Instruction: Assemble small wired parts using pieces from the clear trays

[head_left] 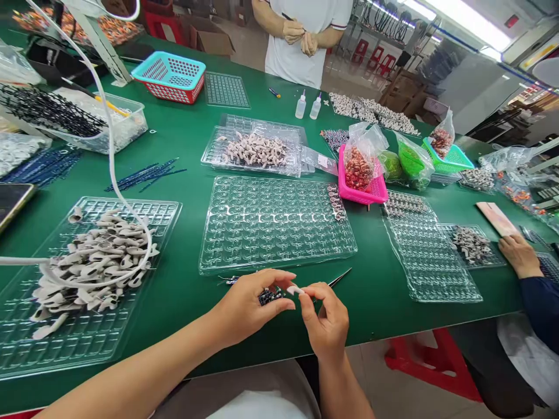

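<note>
My right hand [326,320] is closed in a pinch on a small pale plastic piece [295,290], held just above the table's near edge. Facing it from the left, my left hand [255,302] has thumb and forefinger curved apart, with the piece's free end near their tips. Behind the left fingers lies a cluster of small dark shiny parts [269,296], partly covered. A pair of dark tweezers [339,277] lies just beyond the right hand. In front is a clear moulded tray [279,224], with a column of small grey parts [335,202] at its right end.
Grey hollow shells [96,256] heap on a tray at left, under a looping white cable [111,151]. Farther back stand a shell-filled tray [255,150], a pink basket [364,195] and two squeeze bottles [301,106]. Another person's hand [519,255] rests at right; someone stands opposite.
</note>
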Motion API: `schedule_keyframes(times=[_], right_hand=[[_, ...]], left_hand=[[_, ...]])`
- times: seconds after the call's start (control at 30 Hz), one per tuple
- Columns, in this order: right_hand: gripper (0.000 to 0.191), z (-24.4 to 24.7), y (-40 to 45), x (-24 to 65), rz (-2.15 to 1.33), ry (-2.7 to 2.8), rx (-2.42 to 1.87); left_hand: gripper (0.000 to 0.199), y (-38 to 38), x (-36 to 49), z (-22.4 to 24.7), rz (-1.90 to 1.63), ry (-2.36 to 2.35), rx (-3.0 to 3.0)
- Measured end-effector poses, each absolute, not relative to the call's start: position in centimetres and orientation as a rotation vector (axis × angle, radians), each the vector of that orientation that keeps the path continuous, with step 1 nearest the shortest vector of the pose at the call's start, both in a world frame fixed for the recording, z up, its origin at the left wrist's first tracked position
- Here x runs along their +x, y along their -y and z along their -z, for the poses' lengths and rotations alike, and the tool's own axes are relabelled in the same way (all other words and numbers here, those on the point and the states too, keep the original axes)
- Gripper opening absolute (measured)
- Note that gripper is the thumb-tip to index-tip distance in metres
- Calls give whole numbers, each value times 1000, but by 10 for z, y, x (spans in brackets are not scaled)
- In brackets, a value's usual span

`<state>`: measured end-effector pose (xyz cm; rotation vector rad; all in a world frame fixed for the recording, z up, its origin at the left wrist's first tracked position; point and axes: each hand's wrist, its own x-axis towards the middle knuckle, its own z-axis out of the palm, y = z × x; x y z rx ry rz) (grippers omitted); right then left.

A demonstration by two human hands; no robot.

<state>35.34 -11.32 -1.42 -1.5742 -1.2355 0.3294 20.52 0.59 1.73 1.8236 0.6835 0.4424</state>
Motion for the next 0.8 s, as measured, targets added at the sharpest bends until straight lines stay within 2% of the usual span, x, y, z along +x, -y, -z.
schedule_keyframes(times=[0.23, 0.43, 0.57, 0.67, 0.8], right_hand=[[9, 15, 110, 354, -248, 1246, -1634], [11, 18, 113, 359, -186, 1334, -1640], [21, 22, 111, 364, -192, 1354, -1684], [30, 20, 109, 360, -201, 1275, -1712], [35, 18, 109, 349, -176, 1160, -1695]], left_hand=[[16, -6, 208, -14, -559, -667, 1933], [15, 1, 208, -23, -600, -739, 2018], [14, -7, 192, -34, -683, -803, 2087], [16, -25, 161, -41, -795, -962, 2108], [23, -63, 99, -48, -856, -1432, 2147]])
